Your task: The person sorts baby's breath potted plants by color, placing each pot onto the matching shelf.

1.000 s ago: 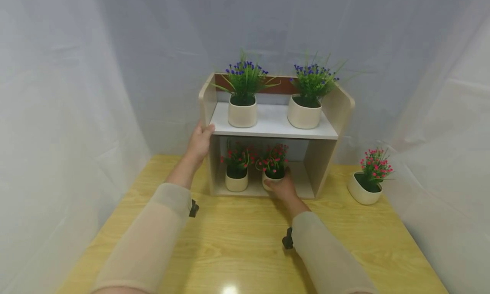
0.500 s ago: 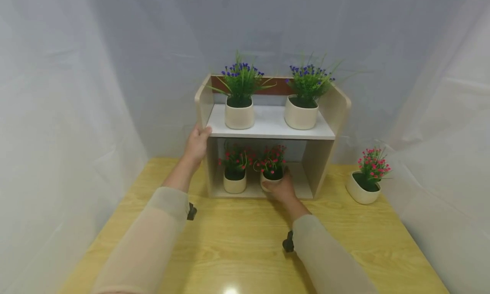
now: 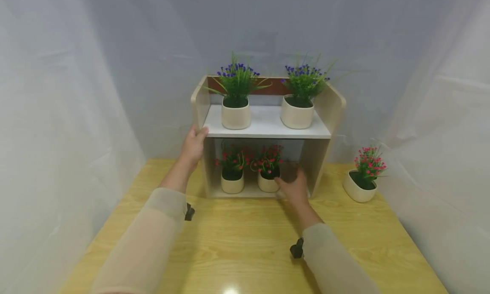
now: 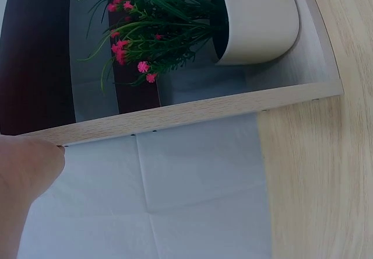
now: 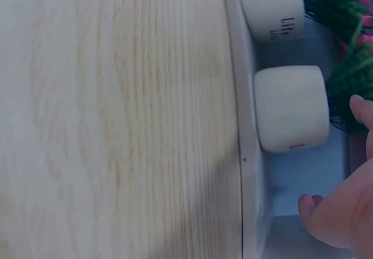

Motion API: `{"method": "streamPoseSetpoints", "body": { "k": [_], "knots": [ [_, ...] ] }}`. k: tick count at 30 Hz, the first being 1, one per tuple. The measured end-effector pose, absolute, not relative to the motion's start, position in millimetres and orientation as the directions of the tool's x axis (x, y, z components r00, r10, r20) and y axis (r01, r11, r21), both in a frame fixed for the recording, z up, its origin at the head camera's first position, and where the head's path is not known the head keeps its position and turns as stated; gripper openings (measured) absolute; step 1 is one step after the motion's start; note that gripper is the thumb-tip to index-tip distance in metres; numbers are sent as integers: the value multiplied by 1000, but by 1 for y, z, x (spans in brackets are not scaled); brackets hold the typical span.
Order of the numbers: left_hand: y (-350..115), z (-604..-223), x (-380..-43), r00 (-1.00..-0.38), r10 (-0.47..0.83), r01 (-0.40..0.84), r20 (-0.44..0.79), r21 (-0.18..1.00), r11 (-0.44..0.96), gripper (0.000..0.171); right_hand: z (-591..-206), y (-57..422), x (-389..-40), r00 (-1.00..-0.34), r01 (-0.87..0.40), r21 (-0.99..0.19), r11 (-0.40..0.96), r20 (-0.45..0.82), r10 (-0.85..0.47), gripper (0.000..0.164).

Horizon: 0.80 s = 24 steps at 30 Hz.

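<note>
A two-tier wooden shelf (image 3: 266, 121) stands at the back of the table. My left hand (image 3: 192, 147) grips its left side panel, thumb at the front edge near the upper board. On the lower tier sit two cream pots of red flowers, a left pot (image 3: 232, 186) and a right pot (image 3: 269, 184). Beside that right pot, my right hand (image 3: 294, 191) has its thumb and fingers spread, with nothing between them. The right wrist view shows a gap between this hand (image 5: 344, 212) and the pot (image 5: 291, 110), which stands upright with dark lettering.
Two cream pots of purple flowers, a left one (image 3: 235, 117) and a right one (image 3: 297, 116), occupy the upper tier. Another red-flowered pot (image 3: 360, 191) rests on the wooden table (image 3: 245, 243) right of the shelf. Pale sheeting (image 3: 160, 51) hangs behind and along both sides.
My right hand has let go of the right lower pot and moved off to its right, fingers spreading. My left hand keeps its grip on the shelf. The view has shifted slightly.
</note>
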State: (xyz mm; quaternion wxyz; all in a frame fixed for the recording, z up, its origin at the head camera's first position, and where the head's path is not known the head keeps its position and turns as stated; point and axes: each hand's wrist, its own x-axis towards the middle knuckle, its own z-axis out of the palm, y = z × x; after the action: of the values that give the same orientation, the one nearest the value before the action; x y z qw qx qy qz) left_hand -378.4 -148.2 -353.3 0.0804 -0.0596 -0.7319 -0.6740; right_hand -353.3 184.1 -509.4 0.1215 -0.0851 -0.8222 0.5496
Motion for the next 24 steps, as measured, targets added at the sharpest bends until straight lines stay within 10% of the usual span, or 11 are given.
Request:
{"method": "streamPoseSetpoints", "body": {
  "k": [24],
  "knots": [
    [-148, -352, -375, -981, -18, 188, 191, 977, 103, 59, -505, 259, -287, -736, -115, -987, 112, 160, 657, 61]
  ]
}}
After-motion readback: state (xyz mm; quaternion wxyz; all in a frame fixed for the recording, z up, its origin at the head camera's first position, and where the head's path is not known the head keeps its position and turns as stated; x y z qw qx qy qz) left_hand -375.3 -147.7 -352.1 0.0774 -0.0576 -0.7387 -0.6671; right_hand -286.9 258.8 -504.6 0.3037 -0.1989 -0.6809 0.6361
